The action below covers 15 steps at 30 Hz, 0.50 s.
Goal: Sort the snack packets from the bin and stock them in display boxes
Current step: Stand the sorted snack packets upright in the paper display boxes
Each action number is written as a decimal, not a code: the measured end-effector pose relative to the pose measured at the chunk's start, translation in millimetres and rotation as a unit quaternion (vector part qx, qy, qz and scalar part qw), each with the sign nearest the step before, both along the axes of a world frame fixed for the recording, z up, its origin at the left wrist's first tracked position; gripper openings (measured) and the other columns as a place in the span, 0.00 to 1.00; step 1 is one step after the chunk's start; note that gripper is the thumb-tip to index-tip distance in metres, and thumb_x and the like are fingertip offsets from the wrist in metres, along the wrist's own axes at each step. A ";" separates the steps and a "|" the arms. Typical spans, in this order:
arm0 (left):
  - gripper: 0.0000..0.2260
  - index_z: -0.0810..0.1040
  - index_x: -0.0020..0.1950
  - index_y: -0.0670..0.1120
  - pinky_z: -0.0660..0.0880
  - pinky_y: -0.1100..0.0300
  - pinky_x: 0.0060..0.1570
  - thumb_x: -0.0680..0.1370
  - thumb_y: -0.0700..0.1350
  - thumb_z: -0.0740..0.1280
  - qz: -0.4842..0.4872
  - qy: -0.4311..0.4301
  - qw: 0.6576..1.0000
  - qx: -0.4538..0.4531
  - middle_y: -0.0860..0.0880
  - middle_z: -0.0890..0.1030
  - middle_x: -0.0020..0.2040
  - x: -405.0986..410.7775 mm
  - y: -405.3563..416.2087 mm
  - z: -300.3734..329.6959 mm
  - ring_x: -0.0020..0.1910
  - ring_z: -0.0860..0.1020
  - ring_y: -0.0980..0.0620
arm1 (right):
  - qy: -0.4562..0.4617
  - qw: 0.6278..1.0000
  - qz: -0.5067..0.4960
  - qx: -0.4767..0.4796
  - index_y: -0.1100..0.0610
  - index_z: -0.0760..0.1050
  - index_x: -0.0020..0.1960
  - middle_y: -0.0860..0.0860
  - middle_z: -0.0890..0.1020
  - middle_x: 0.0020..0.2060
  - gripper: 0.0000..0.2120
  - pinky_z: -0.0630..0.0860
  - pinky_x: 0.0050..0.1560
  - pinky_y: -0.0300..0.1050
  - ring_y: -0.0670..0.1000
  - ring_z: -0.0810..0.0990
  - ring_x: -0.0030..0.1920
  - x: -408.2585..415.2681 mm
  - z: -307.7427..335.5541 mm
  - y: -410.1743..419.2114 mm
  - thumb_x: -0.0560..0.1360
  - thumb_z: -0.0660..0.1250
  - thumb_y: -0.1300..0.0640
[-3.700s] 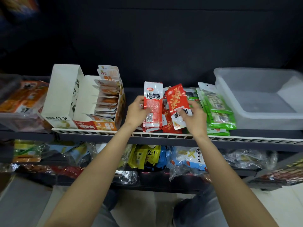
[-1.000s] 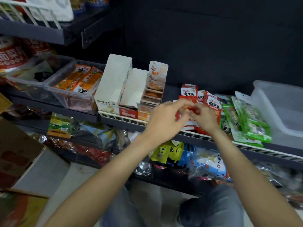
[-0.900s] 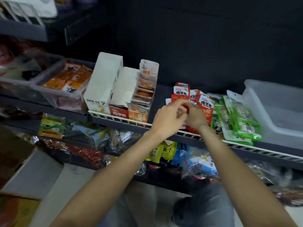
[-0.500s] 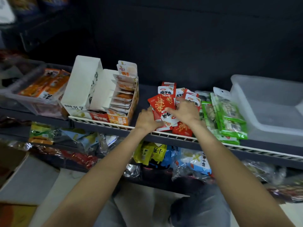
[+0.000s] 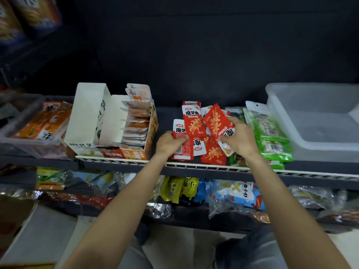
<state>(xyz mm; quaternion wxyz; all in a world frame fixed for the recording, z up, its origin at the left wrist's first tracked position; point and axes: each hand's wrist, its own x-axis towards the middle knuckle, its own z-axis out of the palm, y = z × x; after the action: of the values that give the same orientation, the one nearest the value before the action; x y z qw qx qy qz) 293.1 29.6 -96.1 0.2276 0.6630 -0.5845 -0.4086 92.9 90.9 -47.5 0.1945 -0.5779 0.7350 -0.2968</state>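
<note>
Beside the orange display box (image 5: 136,131), my left hand (image 5: 169,142) and right hand (image 5: 240,137) each pinch light, slippery red snack packets (image 5: 195,123), best gripped by their flat sealed edges.

Two display boxes (image 5: 108,121) at shelf (image 5: 213,167) left, packets standing in the right-hand one, loose packet pile (image 5: 200,133) at shelf centre, second packet stack (image 5: 270,136) just right of it, tub (image 5: 318,121) at far right, bagged snacks (image 5: 233,193) on lower shelf.
</note>
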 end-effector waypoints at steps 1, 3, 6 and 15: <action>0.21 0.72 0.62 0.45 0.76 0.53 0.56 0.75 0.54 0.69 0.001 -0.012 1.000 -0.013 0.46 0.80 0.57 -0.6 -0.8 2.5 0.53 0.80 0.48 | 0.024 0.999 0.027 0.025 0.57 0.66 0.71 0.56 0.79 0.58 0.32 0.72 0.61 0.45 0.56 0.80 0.54 -1.5 -0.5 3.9 0.70 0.74 0.61; 0.16 0.71 0.62 0.45 0.76 0.51 0.55 0.77 0.50 0.67 0.006 -0.024 0.998 -0.051 0.46 0.80 0.57 -0.9 -0.7 6.2 0.53 0.80 0.46 | 0.084 0.991 0.071 0.078 0.52 0.64 0.73 0.54 0.78 0.61 0.33 0.72 0.60 0.44 0.54 0.80 0.53 -3.1 -3.4 12.9 0.72 0.72 0.62; 0.13 0.69 0.61 0.45 0.76 0.49 0.54 0.78 0.45 0.65 0.015 0.002 0.992 -0.125 0.45 0.80 0.56 0.6 5.8 11.5 0.52 0.79 0.45 | 0.154 0.977 0.092 0.116 0.46 0.59 0.74 0.52 0.73 0.68 0.35 0.74 0.59 0.48 0.52 0.81 0.48 -2.6 -8.1 23.3 0.73 0.71 0.58; 0.18 0.67 0.66 0.48 0.75 0.54 0.52 0.77 0.41 0.66 0.012 0.067 0.982 -0.174 0.50 0.78 0.55 10.8 25.3 20.3 0.54 0.78 0.49 | -0.057 0.998 -0.001 0.028 0.57 0.73 0.65 0.53 0.75 0.65 0.24 0.66 0.53 0.33 0.51 0.74 0.63 3.1 -2.2 27.9 0.70 0.74 0.63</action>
<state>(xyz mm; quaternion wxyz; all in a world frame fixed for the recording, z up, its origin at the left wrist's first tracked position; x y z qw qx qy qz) 303.9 54.9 -75.8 0.3835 0.5913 -0.6220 -0.3413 96.0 118.8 -49.7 0.2517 -0.5539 0.7310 -0.3089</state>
